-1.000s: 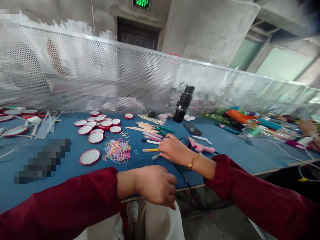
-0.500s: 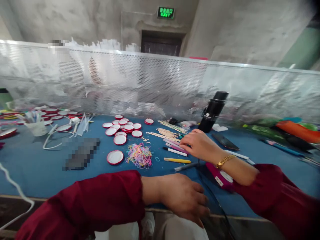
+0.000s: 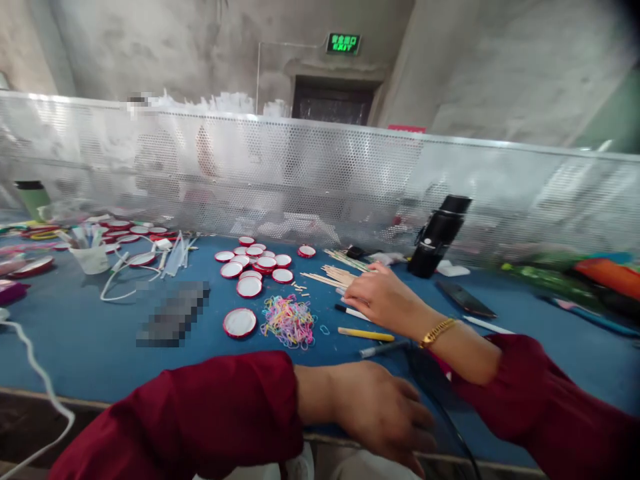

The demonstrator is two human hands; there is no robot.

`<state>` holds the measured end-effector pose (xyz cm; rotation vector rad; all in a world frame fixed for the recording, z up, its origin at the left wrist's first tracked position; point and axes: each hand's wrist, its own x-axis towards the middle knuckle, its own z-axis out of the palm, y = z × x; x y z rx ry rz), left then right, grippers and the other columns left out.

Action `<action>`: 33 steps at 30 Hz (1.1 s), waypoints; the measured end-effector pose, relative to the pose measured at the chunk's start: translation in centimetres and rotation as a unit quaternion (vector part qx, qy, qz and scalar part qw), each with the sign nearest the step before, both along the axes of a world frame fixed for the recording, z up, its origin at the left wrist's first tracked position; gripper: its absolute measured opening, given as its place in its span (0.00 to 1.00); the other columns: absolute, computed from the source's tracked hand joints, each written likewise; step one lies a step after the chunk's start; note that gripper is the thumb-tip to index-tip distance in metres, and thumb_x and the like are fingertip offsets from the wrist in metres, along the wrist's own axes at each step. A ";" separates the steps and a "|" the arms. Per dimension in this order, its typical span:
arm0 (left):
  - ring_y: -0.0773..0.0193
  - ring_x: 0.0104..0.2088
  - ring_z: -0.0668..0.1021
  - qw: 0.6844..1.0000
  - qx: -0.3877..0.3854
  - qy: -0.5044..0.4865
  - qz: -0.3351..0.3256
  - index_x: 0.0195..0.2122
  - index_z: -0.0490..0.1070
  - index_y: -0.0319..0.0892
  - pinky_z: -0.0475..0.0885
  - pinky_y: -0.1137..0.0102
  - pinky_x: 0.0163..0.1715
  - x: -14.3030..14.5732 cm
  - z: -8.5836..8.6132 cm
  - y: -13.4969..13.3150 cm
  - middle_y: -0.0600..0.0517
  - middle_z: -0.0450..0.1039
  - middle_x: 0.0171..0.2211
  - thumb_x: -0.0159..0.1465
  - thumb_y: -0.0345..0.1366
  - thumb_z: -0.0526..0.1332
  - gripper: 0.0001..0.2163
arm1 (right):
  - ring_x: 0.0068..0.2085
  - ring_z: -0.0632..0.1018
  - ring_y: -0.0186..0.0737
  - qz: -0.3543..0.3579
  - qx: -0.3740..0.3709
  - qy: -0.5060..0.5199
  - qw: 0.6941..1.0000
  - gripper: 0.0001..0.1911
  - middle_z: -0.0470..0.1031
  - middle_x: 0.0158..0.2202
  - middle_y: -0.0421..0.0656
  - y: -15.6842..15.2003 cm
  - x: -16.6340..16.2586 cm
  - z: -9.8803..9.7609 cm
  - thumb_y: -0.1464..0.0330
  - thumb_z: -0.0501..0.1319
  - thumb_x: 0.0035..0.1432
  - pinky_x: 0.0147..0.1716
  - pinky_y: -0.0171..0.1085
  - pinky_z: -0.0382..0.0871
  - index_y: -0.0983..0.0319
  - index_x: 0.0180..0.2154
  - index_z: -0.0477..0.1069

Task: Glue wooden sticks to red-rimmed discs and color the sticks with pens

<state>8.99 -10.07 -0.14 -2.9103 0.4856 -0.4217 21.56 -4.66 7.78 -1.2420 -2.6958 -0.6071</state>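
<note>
My right hand, with a gold bracelet on its wrist, is over the pens and thin wooden sticks. Its fingers are bent together at the fingertips; what they hold, if anything, is hidden. Just below its fingertips lies a white pen with a black end. A yellow pen and a grey pen lie nearer me. My left hand hangs palm down at the table's front edge, fingers loosely stretched and apart, holding nothing visible. Left of the pens is a heap of small colourful loops.
Red-rimmed white lids lie in a cluster, one nearer me. A blurred dark object, a cup of sticks and a white cable are left. A black bottle and a phone stand or lie right.
My right hand has moved left over the pens, towards the wooden sticks. My left hand stays low by the table edge, and the whole view has shifted slightly.
</note>
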 end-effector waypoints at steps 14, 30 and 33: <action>0.59 0.49 0.73 0.994 -0.080 -0.072 0.037 0.50 0.71 0.39 0.68 0.66 0.49 -0.1 -2.6 1.1 0.47 0.74 0.49 0.65 0.53 0.52 0.24 | 0.42 0.77 0.38 -0.234 -0.086 -0.038 0.968 0.12 0.80 0.43 0.45 12.7 3.5 -1.0 0.67 0.57 0.60 0.38 0.33 0.63 0.58 0.41 0.78; 0.50 0.62 0.64 0.968 -0.147 0.005 0.206 0.58 0.67 0.41 0.63 0.57 0.58 -0.8 -1.3 0.9 0.45 0.66 0.60 0.61 0.57 0.54 0.31 | 0.45 0.76 0.41 -0.320 -0.078 -0.016 0.944 0.10 0.74 0.46 0.47 19.8 2.1 -5.5 0.64 0.58 0.64 0.45 0.44 0.72 0.61 0.44 0.72; 0.51 0.61 0.66 0.969 -0.135 -0.001 0.206 0.57 0.68 0.41 0.65 0.57 0.56 -0.7 -1.6 0.9 0.45 0.67 0.58 0.61 0.57 0.55 0.30 | 0.44 0.77 0.47 -0.320 -0.051 0.011 0.946 0.09 0.78 0.41 0.54 19.1 1.6 -4.2 0.70 0.56 0.63 0.42 0.45 0.68 0.64 0.37 0.75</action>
